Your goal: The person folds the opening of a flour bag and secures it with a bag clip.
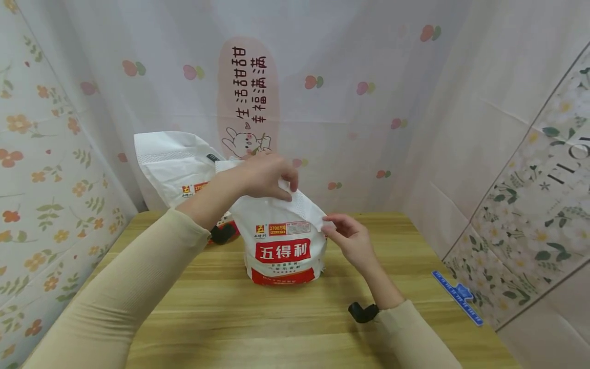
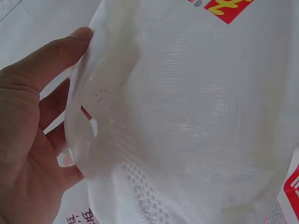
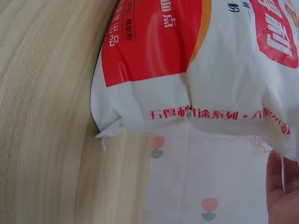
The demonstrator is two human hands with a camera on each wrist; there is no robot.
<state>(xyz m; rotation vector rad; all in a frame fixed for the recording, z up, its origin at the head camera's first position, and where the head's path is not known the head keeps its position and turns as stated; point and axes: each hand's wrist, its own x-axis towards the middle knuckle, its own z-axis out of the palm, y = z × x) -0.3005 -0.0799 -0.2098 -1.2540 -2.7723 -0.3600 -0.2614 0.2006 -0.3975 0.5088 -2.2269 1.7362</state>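
A white flour bag (image 1: 281,246) with red printed panels stands upright on the wooden table, its perforated top band (image 1: 301,207) slanting down to the right. My left hand (image 1: 267,174) reaches over the top and grips its upper part. In the left wrist view, the thumb (image 2: 70,49) lies along the edge of the white material, with fingers behind it. At the bag's right top corner, my right hand (image 1: 352,238) pinches the edge between thumb and fingers. The right wrist view shows the bag's side and a knotted lower corner (image 3: 112,128); that hand (image 3: 285,196) is mostly cut off.
Behind and to the left stands a second white flour bag (image 1: 168,161), partly hidden by my left forearm. A blue ruler-like strip (image 1: 457,297) lies along the right edge of the wooden table (image 1: 230,328). Patterned curtains (image 1: 359,133) enclose the back and sides.
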